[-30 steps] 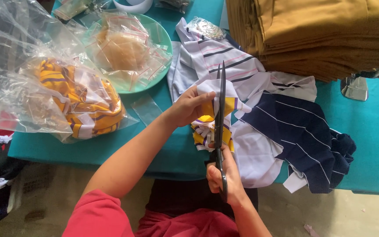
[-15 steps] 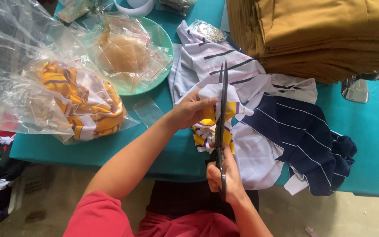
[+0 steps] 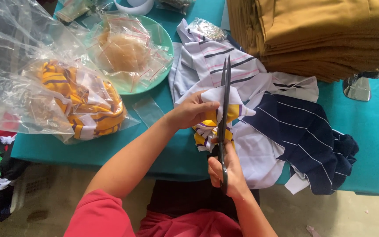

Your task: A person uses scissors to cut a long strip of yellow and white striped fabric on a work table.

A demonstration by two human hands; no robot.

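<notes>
A teal tabletop is covered at its far right by a tall stack of folded mustard cloth. Striped white and navy garments are spread at the near edge. A small yellow, white and purple fabric piece is pinched on top of them by the left hand. Long black scissors, blades nearly closed, are gripped by the right hand, wrapped around the handles.
</notes>
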